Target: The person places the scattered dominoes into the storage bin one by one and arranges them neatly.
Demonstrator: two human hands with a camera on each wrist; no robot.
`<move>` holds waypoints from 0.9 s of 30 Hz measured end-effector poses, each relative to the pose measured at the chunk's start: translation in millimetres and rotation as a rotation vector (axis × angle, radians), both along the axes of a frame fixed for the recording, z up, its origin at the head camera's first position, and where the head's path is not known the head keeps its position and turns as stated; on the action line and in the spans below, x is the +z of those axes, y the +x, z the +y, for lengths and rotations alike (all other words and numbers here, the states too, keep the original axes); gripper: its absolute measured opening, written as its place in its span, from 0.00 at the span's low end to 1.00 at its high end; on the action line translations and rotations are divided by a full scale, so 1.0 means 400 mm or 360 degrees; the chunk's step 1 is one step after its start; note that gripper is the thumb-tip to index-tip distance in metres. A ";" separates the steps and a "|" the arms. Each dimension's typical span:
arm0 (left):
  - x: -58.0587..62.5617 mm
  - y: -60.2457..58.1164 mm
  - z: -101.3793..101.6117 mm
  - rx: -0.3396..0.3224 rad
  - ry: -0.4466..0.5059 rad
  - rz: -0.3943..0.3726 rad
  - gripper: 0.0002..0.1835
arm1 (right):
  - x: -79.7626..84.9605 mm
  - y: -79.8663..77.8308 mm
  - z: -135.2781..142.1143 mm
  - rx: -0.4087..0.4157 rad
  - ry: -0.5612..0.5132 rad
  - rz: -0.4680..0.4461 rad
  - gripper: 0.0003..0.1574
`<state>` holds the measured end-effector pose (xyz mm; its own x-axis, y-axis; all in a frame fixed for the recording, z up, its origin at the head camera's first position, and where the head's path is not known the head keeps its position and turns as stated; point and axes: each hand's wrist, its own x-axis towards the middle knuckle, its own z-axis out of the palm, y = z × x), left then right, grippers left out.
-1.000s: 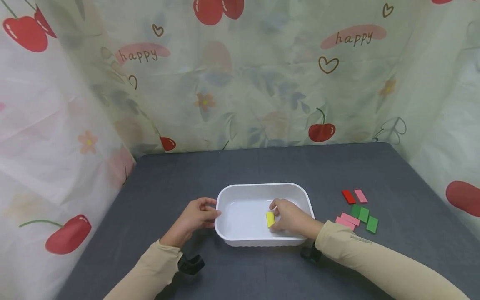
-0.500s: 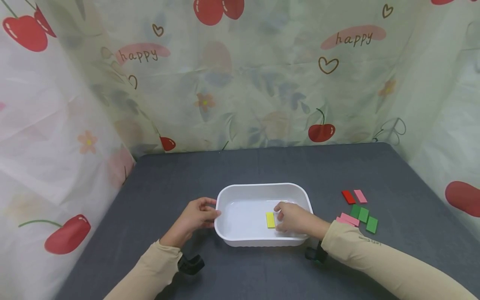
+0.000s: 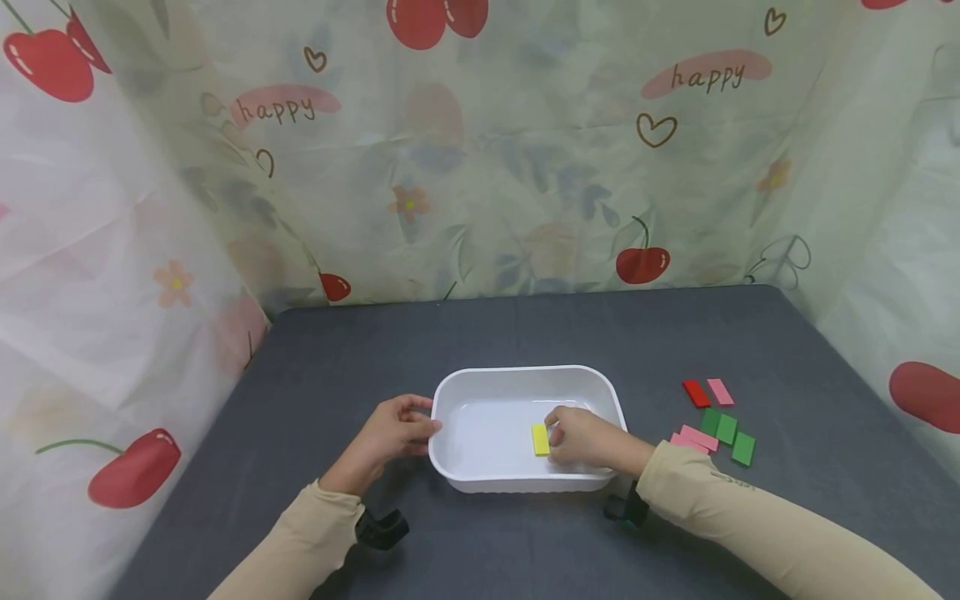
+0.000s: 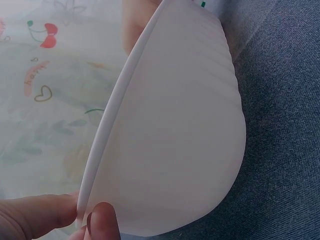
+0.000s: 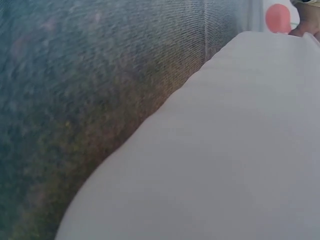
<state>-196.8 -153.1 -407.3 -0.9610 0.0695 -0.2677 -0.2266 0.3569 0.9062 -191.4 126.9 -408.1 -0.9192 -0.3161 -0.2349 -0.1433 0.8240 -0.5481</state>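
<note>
A white plastic basin (image 3: 525,485) stands on the dark cloth-covered table. At its left end, my left hand (image 3: 395,427) pinches the rim; the left wrist view has the thumb (image 4: 104,222) outside the wall and a finger (image 4: 42,215) on the rim's other side. A flat yellow tile (image 3: 540,440) lies inside the basin. My right hand (image 3: 588,437) reaches in over the basin's right side, bent fingertips right at the tile's right edge. The back of that hand hides its palm, and I cannot tell whether anything is in it.
Several loose tiles lie right of the basin: a red tile (image 3: 696,393), a pink tile (image 3: 721,392), green tiles (image 3: 726,429) and more pink tiles (image 3: 701,438). A printed curtain (image 3: 480,167) hangs behind the table and along both sides.
My right hand has drawn back to the right from the yellow tile, then shifted slightly left to its edge again. The tile stays nearly in place. My left hand and the basin have not moved.
</note>
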 end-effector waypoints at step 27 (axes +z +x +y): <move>0.003 -0.001 -0.002 -0.0023 0.0042 0.0001 0.21 | -0.020 -0.016 -0.045 -0.0165 -0.0417 -0.0296 0.30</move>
<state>-197.1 -154.0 -406.3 -0.9599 0.0907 -0.2651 -0.2211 0.3362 0.9155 -197.9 109.0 -416.2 -0.8987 -0.2947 -0.3247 0.0562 0.6569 -0.7519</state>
